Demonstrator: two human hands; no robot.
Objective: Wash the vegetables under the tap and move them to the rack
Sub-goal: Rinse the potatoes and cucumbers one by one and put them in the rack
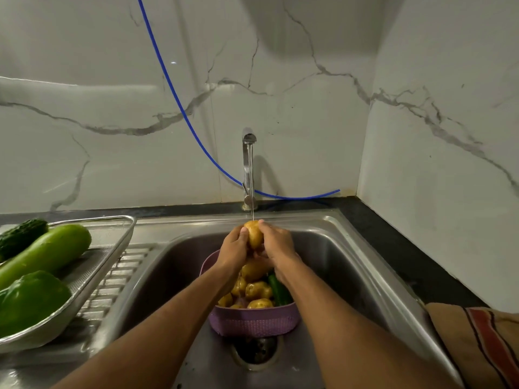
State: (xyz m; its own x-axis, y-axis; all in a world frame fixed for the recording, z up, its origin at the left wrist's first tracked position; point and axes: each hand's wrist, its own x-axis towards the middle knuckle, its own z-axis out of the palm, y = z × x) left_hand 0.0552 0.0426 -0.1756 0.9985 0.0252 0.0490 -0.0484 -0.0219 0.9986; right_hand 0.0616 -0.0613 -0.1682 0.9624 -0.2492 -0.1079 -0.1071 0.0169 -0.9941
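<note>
A yellow potato (254,234) is under the thin stream from the tap (248,141). My left hand (233,251) and my right hand (276,245) both grip it from either side, above the sink (331,248). Below my hands a purple perforated basket (252,321) stands in the sink, holding several potatoes (257,290) and a green cucumber (278,290). On the drainboard to the left a metal mesh rack (92,265) holds a bitter gourd (21,237), a long pale green gourd (47,254) and a green capsicum (31,301).
A blue hose (179,105) hangs along the marble wall and ends behind the tap. The sink drain (255,352) lies just in front of the basket. A striped cloth (483,341) lies on the dark counter (398,248) at the right.
</note>
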